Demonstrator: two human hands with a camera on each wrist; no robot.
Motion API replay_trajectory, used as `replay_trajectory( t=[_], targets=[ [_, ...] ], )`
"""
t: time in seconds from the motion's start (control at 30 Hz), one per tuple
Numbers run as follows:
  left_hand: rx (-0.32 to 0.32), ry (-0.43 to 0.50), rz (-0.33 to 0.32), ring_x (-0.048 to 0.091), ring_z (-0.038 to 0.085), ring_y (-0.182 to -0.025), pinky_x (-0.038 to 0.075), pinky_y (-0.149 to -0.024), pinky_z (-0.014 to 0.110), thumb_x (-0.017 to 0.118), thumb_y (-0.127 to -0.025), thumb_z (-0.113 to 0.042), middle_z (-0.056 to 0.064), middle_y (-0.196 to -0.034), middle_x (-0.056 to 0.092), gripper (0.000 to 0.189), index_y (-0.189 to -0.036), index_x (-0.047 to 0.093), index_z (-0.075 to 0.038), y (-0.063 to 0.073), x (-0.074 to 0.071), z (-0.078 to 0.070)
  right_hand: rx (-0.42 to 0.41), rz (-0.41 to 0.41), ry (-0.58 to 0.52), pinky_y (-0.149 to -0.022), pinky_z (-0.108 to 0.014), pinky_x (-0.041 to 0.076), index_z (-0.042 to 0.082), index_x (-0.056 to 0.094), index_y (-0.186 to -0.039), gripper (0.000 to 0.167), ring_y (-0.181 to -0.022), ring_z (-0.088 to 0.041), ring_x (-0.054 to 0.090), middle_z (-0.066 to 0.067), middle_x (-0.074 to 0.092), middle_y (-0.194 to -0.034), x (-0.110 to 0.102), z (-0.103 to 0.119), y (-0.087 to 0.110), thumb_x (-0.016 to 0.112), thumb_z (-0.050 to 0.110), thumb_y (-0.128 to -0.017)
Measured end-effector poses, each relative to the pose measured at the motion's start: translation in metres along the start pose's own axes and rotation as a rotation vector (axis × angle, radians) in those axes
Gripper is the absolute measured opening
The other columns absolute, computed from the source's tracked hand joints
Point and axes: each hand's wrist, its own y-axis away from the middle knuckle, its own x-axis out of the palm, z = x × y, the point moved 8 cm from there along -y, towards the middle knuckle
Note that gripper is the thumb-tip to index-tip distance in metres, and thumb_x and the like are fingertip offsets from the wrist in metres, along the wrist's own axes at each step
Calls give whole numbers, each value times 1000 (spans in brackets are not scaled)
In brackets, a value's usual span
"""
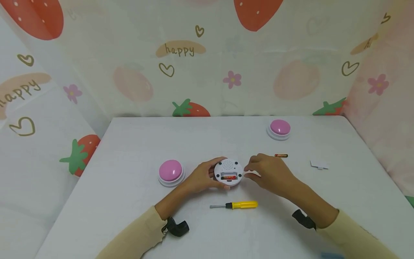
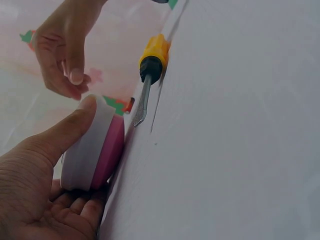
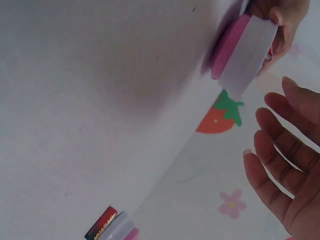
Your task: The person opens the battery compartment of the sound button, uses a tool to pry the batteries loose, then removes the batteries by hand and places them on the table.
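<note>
My left hand (image 1: 202,176) grips a round white push-button device (image 1: 228,165) by its rim, thumb on the near side. Its underside faces up, and the pink dome shows beneath it in the left wrist view. An orange-red battery (image 1: 229,177) lies along the near side of the uncovered battery compartment. Just right of the device, my right hand (image 1: 271,174) hovers with loosely bent fingers (image 3: 277,140) and nothing between them. Beyond that hand lies a second battery (image 1: 281,155) on the table. A white battery cover (image 1: 319,164) rests farther right.
A yellow-handled flat screwdriver (image 1: 244,205) lies on the white table (image 1: 136,216) in front of the device. One pink button (image 1: 170,170) stands left of my left hand, another pink button (image 1: 280,127) at the back right. Strawberry-print cloth (image 1: 252,97) hangs behind.
</note>
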Motion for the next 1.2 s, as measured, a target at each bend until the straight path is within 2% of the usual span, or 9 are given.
replay_trajectory(
  t=[0.2,0.4,0.6,1.2],
  targets=[
    [19,24,9,57,18,-126,48,-105,27,90,-78,-15,3,-147,53,90,-154,43,-16,1,0,-2,-25,13,-6,-74,-29,60,19,82,-103,23,-92,-19,69,-1,74,-100,10,13,-4,87,22,-81],
    [10,29,9,57,18,-126,49,-102,25,90,-77,-12,4,-146,54,90,-154,43,-15,0,1,-3,-41,24,-6,-77,-29,59,18,82,-104,24,-93,-18,67,0,73,-101,16,20,-9,87,23,-82],
    [-10,23,1,56,18,-128,48,-102,23,91,-76,-11,5,-147,54,92,-154,42,-13,0,1,-2,-49,21,-24,-76,-28,59,17,82,-102,21,-90,-17,65,-1,73,-99,20,22,-12,87,21,-82],
    [11,20,4,56,17,-128,48,-103,23,91,-76,-11,3,-147,53,92,-154,42,-13,0,1,-2,-83,-9,-32,-73,-22,56,15,82,-98,17,-86,-14,57,1,71,-98,22,25,-16,87,17,-82]
  ],
)
